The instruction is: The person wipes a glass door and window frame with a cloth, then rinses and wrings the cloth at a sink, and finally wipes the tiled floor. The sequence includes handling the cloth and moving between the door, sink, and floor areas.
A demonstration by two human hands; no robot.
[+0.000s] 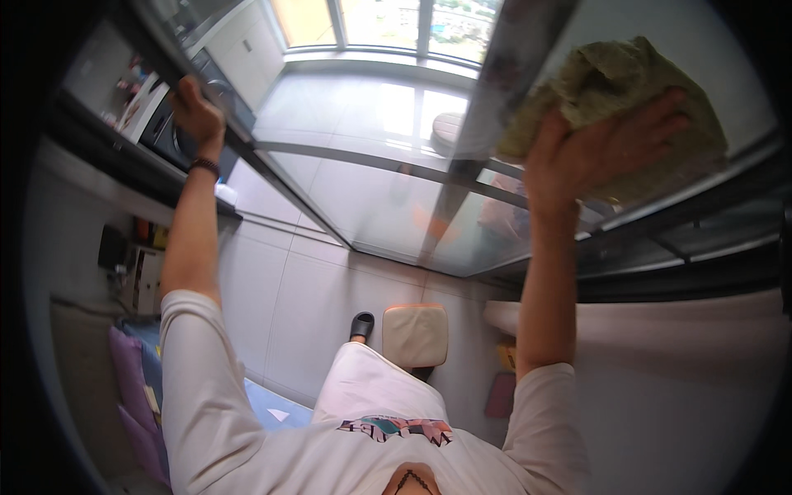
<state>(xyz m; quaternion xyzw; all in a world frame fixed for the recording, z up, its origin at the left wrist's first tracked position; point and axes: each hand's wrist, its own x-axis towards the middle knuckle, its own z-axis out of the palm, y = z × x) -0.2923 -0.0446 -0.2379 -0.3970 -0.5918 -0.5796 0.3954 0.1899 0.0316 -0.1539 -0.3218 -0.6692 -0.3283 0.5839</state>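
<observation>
My left hand is raised at the upper left and grips the dark metal frame of a sliding glass door. A beaded bracelet sits on that wrist. At the upper right, my right hand presses a bunched yellowish-green cloth to a glass pane, fingers spread over it. Part of the cloth lies hidden beneath the hand. Between my arms, the door's glass panel shows the tiled floor and some reflections.
A square stool with a beige cushion stands by my slippered foot. Past the door are a round cushioned stool, a dark front-loading appliance and tall windows. A floor track runs under the door.
</observation>
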